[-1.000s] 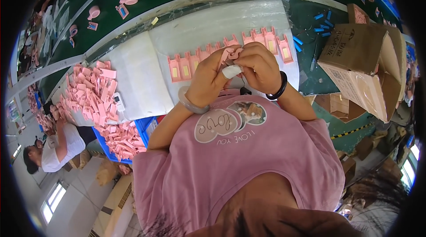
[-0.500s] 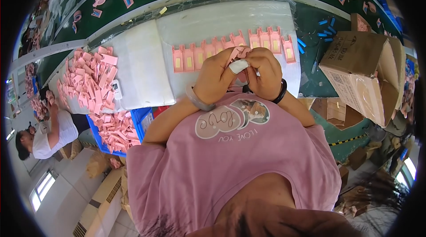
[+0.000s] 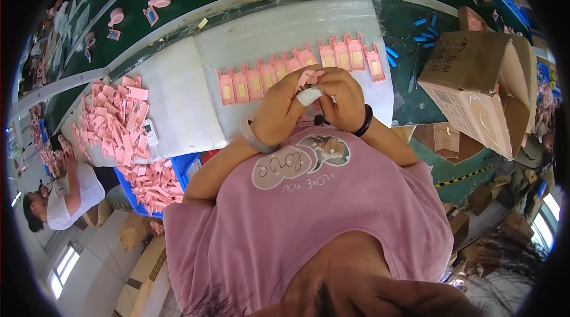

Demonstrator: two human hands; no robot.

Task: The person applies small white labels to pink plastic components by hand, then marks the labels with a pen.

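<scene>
My left hand [image 3: 280,108] and my right hand [image 3: 344,98] are drawn together in front of my chest. Both have their fingers closed on a small pink plastic part [image 3: 309,77], mostly hidden by the fingers. A white wrap or pad [image 3: 308,97] shows at the left hand's thumb; which it is, I cannot tell. Just beyond the hands stands a row of pink plastic housings [image 3: 256,83], several of them bearing a pale yellow patch. A single pink housing [image 3: 374,63] lies at the row's right end.
Pink parts lie heaped [image 3: 114,121] at the left, beside a small white device [image 3: 149,132]. Below is a blue crate [image 3: 132,191] of pink parts. Right are blue cylinders [image 3: 392,56] and an opened cardboard box [image 3: 460,85]. A person [image 3: 72,195] works at far left.
The view has shifted, so the table and its things sit slightly further left. My hands stay together on the pink part, which now looks slightly turned.
</scene>
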